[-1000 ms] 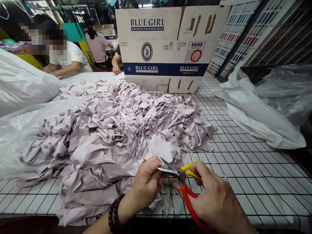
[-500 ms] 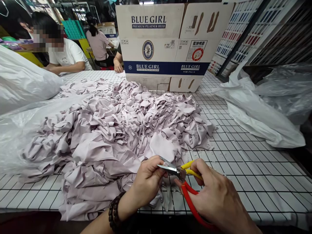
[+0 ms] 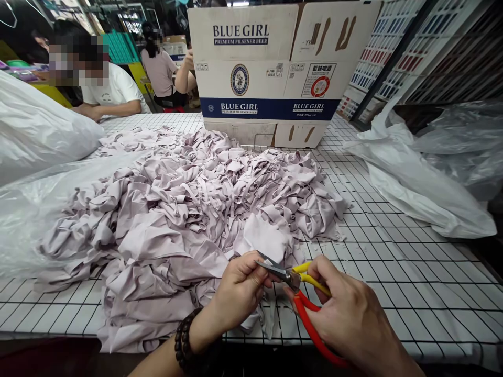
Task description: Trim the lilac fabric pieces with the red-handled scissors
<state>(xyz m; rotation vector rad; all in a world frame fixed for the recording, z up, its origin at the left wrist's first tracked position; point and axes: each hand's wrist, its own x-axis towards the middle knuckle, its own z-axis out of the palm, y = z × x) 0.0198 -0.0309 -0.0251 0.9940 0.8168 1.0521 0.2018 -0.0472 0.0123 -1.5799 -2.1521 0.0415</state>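
A big heap of pale lilac fabric pieces covers the gridded table. At its near edge my left hand, a bead bracelet on the wrist, pinches a piece of this fabric that hangs below the fingers. My right hand grips scissors with one yellow and one red handle. Their short blades point left, slightly apart, right at my left fingertips.
A large Blue Girl cardboard box stands at the table's far side. Plastic bags lie at the right and left. A person in a white shirt sits at the far left; another person sits behind.
My hands and scissors have barely shifted, and the blades have closed a little. A person's arm at the back has risen from the table to the box's left edge.
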